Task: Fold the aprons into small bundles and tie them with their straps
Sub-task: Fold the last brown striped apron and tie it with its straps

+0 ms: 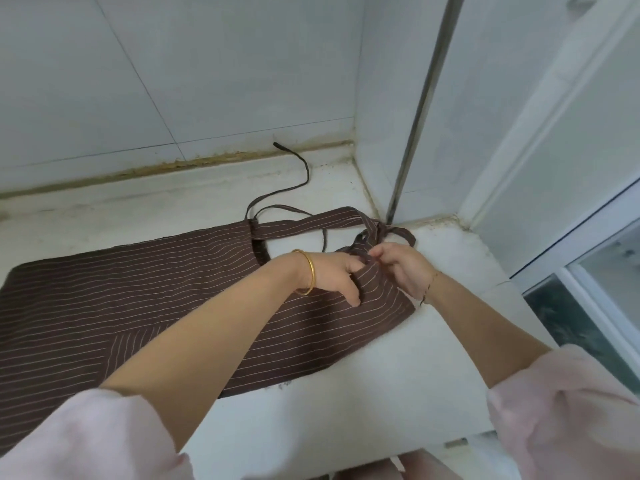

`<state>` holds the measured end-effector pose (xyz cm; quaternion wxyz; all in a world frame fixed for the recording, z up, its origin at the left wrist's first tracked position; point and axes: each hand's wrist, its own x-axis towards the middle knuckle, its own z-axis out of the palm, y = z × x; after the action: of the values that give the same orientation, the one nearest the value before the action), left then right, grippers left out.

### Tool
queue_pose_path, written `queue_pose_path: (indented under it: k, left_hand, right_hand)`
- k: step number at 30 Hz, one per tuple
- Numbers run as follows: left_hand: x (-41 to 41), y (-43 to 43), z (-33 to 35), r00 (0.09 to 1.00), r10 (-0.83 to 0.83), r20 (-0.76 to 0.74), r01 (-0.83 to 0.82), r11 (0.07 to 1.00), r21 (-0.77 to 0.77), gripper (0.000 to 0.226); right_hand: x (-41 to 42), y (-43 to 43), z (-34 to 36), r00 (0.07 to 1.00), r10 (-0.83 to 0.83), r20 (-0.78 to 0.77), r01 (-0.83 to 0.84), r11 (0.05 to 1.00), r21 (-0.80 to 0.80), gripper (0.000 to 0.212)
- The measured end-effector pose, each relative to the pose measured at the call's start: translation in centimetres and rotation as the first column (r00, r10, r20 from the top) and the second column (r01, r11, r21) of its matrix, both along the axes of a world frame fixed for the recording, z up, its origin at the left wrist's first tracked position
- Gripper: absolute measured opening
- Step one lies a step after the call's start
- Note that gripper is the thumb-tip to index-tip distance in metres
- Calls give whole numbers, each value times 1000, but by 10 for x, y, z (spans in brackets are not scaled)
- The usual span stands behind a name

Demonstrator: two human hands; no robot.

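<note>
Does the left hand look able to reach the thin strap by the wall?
Likely yes: nothing blocks the left hand from the thin strap, but it must first release the apron.

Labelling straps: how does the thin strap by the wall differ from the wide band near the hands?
The thin strap is narrow and plain dark; the wide band is broad and pinstriped. The thin strap snakes loose to the wall, its end free; the wide band runs to a knot. Both join the apron.
</note>
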<state>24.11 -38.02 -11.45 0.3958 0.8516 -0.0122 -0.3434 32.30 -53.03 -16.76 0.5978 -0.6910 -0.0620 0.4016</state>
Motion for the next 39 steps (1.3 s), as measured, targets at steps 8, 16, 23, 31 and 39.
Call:
queue_pose_path:
  k: [8, 16, 23, 31, 39]
  left_hand:
    - [24, -13, -10, 816, -339, 468, 36, 838, 544, 35]
    - [17, 4, -48, 642, -363, 676, -277, 712, 645, 48]
    - [0, 10, -66, 964, -199, 174, 23, 718, 695, 61]
    - [0, 21, -65, 974, -225, -21, 188, 757, 625, 44]
    - [5, 58, -61, 931, 117, 346, -279, 838, 469, 23]
  right_hand:
    - [-1, -48, -12, 836, 351, -422, -391, 920, -10, 74]
    - [0, -53, -7, 848, 363, -386, -517, 730, -448, 65]
    - [-14, -38, 7, 904, 261, -338, -426, 499, -755, 41]
    - [-2, -5, -5, 746, 206, 633, 273, 773, -573, 19]
    - [8, 48, -13, 522, 714, 466, 114, 483, -868, 97]
